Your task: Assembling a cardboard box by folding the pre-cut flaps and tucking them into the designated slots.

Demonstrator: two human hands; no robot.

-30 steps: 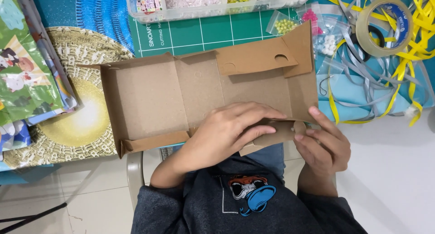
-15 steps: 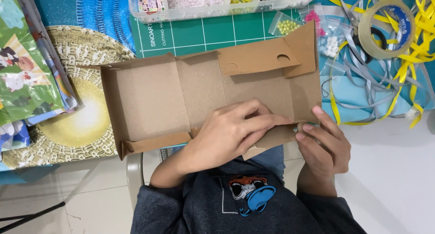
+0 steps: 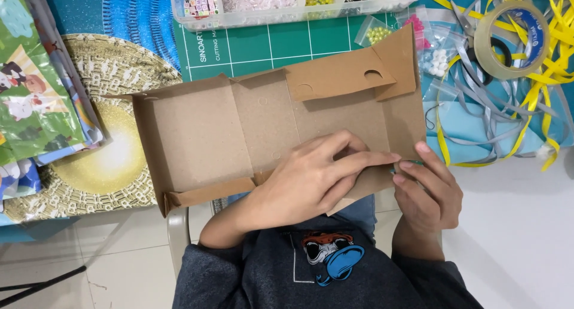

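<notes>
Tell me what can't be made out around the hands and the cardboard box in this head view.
- Near right corner of the cardboard box: covered by the left hand.
- Whatever the right hand pinches at the box edge: hidden by its fingers.
- Bead organizer: cut off by the top edge.
- Tape roll: partly buried under ribbons.

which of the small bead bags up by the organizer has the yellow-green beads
The left bag, lying on the green cutting mat just below the clear organizer. The bags to its right hold pink beads and white beads.
</notes>
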